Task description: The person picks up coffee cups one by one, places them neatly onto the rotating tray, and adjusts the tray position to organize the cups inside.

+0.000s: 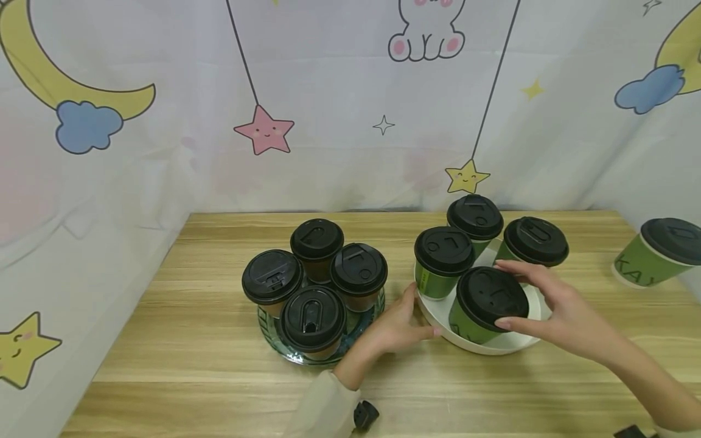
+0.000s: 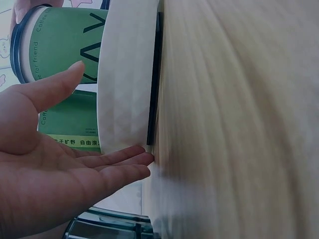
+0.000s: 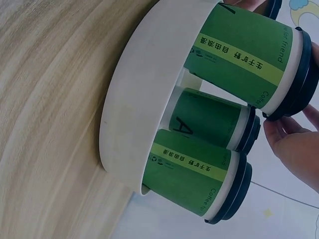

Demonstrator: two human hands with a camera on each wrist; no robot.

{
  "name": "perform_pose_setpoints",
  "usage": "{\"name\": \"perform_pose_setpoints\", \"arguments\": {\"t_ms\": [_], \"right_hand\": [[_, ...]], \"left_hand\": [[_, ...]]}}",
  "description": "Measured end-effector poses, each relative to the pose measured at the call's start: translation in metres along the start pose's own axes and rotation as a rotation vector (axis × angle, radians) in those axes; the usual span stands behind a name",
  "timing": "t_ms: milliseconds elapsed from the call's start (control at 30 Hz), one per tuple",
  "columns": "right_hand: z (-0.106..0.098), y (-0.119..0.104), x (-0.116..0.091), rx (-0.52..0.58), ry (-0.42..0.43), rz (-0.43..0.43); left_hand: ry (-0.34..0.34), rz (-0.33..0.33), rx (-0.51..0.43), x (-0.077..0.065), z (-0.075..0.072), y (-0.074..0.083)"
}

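My right hand grips the black lid of a green paper coffee cup at the front of a round white tray. In the right wrist view thumb and fingers pinch that lid's edge, and the cup leans a little. Several green lidded cups share the tray, among them a left one, a back one and a right one. My left hand lies at the tray's left side. In the left wrist view its straight fingers reach the foot of the tray wall.
Left of the tray stands a patterned glass plate bearing several brown cups with black lids. Another green cup stands at the table's far right. A printed white curtain hangs behind the wooden table.
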State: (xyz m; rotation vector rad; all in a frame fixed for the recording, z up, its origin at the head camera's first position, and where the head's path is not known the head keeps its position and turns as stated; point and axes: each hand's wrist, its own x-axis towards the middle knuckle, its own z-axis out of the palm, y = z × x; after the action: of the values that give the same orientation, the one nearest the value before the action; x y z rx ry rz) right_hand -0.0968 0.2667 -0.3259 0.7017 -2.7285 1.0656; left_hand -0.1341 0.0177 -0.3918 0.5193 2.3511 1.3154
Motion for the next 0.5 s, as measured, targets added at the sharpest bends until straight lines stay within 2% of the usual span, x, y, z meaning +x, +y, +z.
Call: {"name": "perform_pose_setpoints", "arguments": {"t_ms": [500], "right_hand": [[-0.0043,0.0042,-0.0024,-0.012,0.003,-0.056]], "left_hand": [[-0.005,-0.003,-0.006,-0.0004,-0.0007,0.0013]]}}
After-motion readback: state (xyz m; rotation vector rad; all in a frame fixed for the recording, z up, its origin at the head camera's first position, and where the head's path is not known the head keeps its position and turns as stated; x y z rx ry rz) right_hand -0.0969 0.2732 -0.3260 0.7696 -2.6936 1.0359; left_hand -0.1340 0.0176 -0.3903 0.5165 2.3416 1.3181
